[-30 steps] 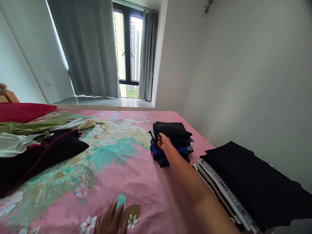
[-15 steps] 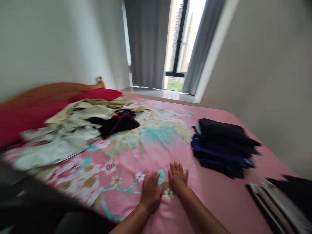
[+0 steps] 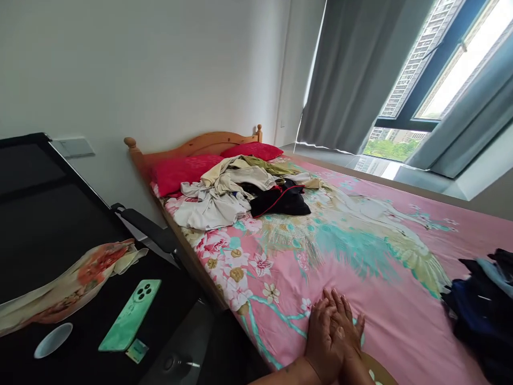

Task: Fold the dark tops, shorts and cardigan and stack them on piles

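My left hand (image 3: 324, 337) rests partly over my right hand (image 3: 348, 323) near the front edge of the bed. Both lie on the pink floral bedsheet (image 3: 385, 299), with the right palm down and its fingers stretched out. The left fingers lie flat across the back of the right hand; neither holds anything. Farther up the bed is a loose heap of white and cream clothes (image 3: 216, 206). Beside it lies a crumpled black garment (image 3: 284, 200) with red trim. A stack of dark folded clothes (image 3: 476, 310) stands at the right edge.
Red pillows (image 3: 184, 174) lean by the wooden headboard (image 3: 200, 144). On the left, a black chair or table surface holds a green phone (image 3: 130, 315), a small card (image 3: 137, 351), a white oval lid (image 3: 53, 340) and a patterned cloth (image 3: 88, 278). Grey curtains (image 3: 348, 80) flank a window.
My view has swung left, bringing the phone and black surface into sight. My hands, apart on the sheet before, have come together, the left over the right.
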A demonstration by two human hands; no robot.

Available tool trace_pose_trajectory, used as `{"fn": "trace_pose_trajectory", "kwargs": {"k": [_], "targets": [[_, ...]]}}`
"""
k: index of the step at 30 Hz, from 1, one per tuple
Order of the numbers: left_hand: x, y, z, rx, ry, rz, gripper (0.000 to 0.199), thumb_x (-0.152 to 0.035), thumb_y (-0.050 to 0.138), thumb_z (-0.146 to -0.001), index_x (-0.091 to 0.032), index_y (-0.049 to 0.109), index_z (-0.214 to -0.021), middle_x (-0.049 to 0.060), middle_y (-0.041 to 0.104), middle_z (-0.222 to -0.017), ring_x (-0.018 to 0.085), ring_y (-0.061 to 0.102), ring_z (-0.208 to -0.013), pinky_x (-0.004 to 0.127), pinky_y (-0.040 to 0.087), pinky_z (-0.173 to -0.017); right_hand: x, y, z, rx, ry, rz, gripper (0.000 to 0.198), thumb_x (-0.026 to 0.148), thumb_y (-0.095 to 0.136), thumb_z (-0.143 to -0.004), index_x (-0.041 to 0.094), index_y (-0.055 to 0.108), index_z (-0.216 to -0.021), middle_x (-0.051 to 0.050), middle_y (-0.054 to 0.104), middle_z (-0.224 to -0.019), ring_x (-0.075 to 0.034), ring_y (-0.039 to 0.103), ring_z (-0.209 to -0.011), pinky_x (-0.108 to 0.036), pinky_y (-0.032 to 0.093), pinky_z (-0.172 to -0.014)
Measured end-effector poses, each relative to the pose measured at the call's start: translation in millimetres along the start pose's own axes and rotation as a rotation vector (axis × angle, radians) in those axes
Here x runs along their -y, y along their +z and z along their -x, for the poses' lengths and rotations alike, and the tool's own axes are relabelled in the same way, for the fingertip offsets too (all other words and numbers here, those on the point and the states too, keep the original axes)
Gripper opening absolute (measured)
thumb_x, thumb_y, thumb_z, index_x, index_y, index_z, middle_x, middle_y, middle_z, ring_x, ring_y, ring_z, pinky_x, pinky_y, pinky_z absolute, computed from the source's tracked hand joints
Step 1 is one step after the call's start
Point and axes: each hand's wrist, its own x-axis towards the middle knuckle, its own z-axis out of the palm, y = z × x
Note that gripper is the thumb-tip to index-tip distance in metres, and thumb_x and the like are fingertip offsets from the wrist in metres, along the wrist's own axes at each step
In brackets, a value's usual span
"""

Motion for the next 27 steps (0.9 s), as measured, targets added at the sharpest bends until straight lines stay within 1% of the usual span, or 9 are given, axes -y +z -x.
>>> {"fn": "trace_pose_trajectory", "kwargs": {"k": [2,5,7,10,14,19,22,25,27], "targets": [[5.1,-11.7,-7.5,-0.013,-0.036,0.049,0.039,-0.022,0.048,-0.082,-0.016,0.055,-0.120,0.015,0.048,-0.136,0.024,0.039,-0.130,0.046,0.031,-0.111,2.0,-1.2,-1.7,-0.024,-0.018,0.142,0.049,0.037,0.046,-0.077,0.034,0.056,-0.124,-0.004,0.036,-0.146,-0.027,0.018,-0.139,-0.053,-0.004,-0.110],[21.4,-53.5,-46.6,0.011,0.076,-0.049,0.040,-0.020,0.052,-0.079,-0.018,0.057,-0.118,0.012,0.056,-0.126,0.023,0.042,-0.128,0.046,0.031,-0.111,10.1,0.3,-1.8,-0.090,-0.034,0.393,0.052,0.041,0.040,-0.081,0.028,0.051,-0.130,-0.005,0.037,-0.145,-0.026,0.025,-0.137,-0.054,-0.002,-0.111],[36.5,-95.2,-92.7,-0.013,0.137,-0.226,0.041,-0.018,0.052,-0.078,-0.015,0.055,-0.119,0.012,0.058,-0.123,0.023,0.039,-0.130,0.046,0.027,-0.113,15.6,2.4,-1.8,-0.104,-0.018,0.512,0.056,0.043,0.035,-0.083,0.023,0.047,-0.134,-0.006,0.037,-0.145,-0.025,0.024,-0.137,-0.055,0.000,-0.110],[59.1,-161.9,-174.3,-0.125,0.012,-0.619,0.041,-0.013,0.053,-0.077,-0.011,0.057,-0.118,0.014,0.049,-0.134,0.023,0.037,-0.131,0.038,0.028,-0.111,19.7,4.4,-3.4,-0.106,-0.007,0.597,0.057,0.045,0.032,-0.085,0.022,0.045,-0.135,-0.005,0.036,-0.145,-0.024,0.024,-0.137,-0.054,0.003,-0.111],[84.8,-221.0,-260.9,-0.197,-0.079,-0.704,0.050,-0.012,0.053,-0.078,-0.006,0.049,-0.128,0.018,0.037,-0.144,0.028,0.029,-0.134,0.041,0.022,-0.111,17.7,4.7,-7.4,-0.119,-0.022,0.623,0.056,0.046,0.034,-0.085,0.023,0.047,-0.134,-0.004,0.038,-0.144,-0.024,0.027,-0.135,-0.053,0.002,-0.111],[110.6,-228.7,-309.4,-0.334,-0.275,-0.710,0.049,-0.025,0.057,-0.078,-0.013,0.052,-0.126,0.020,0.047,-0.132,0.037,0.035,-0.126,0.054,0.024,-0.101,10.0,6.3,-13.1,-0.142,-0.067,0.619,0.053,0.046,0.035,-0.087,0.025,0.048,-0.133,-0.004,0.040,-0.143,-0.024,0.030,-0.134,-0.054,0.006,-0.110],[113.1,-222.7,-317.4,-0.405,-0.324,-0.685,0.036,-0.029,0.043,-0.086,-0.016,0.058,-0.116,0.019,0.047,-0.127,0.040,0.033,-0.122,0.061,0.023,-0.095,6.3,7.6,-16.1,-0.146,-0.088,0.611,0.052,0.047,0.035,-0.087,0.026,0.048,-0.133,-0.004,0.041,-0.142,-0.025,0.031,-0.133,-0.054,0.007,-0.110],[101.0,-212.9,-312.3,-0.358,-0.214,-0.646,0.035,-0.025,0.032,-0.089,-0.013,0.063,-0.102,0.020,0.049,-0.119,0.037,0.036,-0.119,0.057,0.025,-0.095,5.8,7.9,-17.4,-0.156,-0.087,0.587,0.051,0.047,0.037,-0.087,0.027,0.048,-0.133,-0.003,0.042,-0.142,-0.025,0.033,-0.133,-0.054,0.006,-0.110],[87.3,-196.1,-298.0,-0.229,-0.074,-0.612,0.027,-0.025,0.039,-0.087,-0.015,0.064,-0.086,0.016,0.057,-0.105,0.031,0.044,-0.111,0.048,0.030,-0.095,7.1,7.4,-17.5,-0.164,-0.083,0.560,0.051,0.046,0.039,-0.086,0.027,0.049,-0.132,-0.003,0.043,-0.141,-0.026,0.033,-0.132,-0.054,0.005,-0.110]]}}
